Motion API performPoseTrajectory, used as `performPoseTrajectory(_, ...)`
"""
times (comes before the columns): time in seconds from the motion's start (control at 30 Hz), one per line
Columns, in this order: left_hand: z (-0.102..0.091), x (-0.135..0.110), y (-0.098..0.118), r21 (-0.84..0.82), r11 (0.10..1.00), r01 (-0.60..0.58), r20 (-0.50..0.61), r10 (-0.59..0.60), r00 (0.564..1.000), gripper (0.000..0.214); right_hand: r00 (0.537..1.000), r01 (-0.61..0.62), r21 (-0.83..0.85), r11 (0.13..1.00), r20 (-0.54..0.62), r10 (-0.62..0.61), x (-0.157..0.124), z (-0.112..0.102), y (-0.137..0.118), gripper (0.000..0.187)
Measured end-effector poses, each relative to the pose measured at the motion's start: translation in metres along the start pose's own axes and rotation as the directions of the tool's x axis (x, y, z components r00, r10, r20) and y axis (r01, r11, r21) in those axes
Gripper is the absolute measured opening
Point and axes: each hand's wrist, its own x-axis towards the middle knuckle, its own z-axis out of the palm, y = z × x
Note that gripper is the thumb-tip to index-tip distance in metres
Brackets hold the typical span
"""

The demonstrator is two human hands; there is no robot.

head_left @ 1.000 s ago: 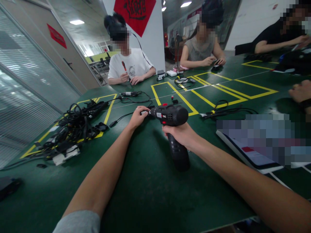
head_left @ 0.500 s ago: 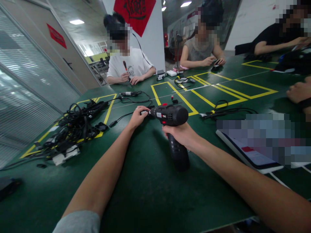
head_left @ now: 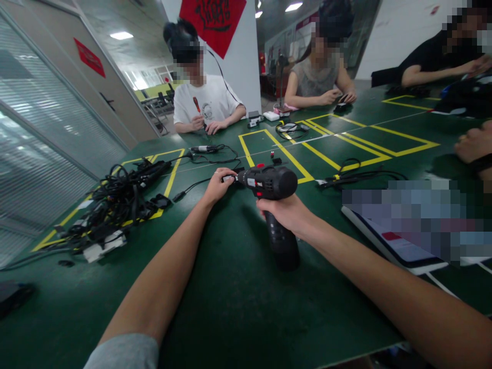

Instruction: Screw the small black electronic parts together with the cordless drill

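My right hand [head_left: 282, 211] is wrapped round the grip of a black cordless drill [head_left: 271, 182] with red details. The drill lies level, its chuck pointing left, and its battery base hangs low near the table. At the chuck's tip, my left hand [head_left: 220, 183] is closed on a small black device with a white label [head_left: 228, 179], seemingly a power adapter. A black cable [head_left: 192, 188] runs from that device to the left. My fingers and the drill's front hide much of the device, so the bit's contact point cannot be made out.
A heap of black cables and adapters [head_left: 130, 189] covers the left side. Another cable bundle [head_left: 357, 177] lies to the right, beyond a tablet-like device [head_left: 400, 246]. Across the green table [head_left: 230, 287], one person [head_left: 207, 105] holds a screwdriver; others sit farther right.
My hands and the drill stay practically still. The person across the table in a white shirt has shifted slightly, and the screwdriver in that person's hand has tilted a little.
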Motion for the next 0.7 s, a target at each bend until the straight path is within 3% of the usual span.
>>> performPoseTrajectory(0.7, 0.0017, 0.0008, -0.0048, 0.000, 1.000, 0.001, -0.005, -0.001, 1.000, 0.028, 1.000, 0.008, 0.016, 1.000, -0.006, -0.007, 0.0013, -0.0004, 0.0009, 0.005)
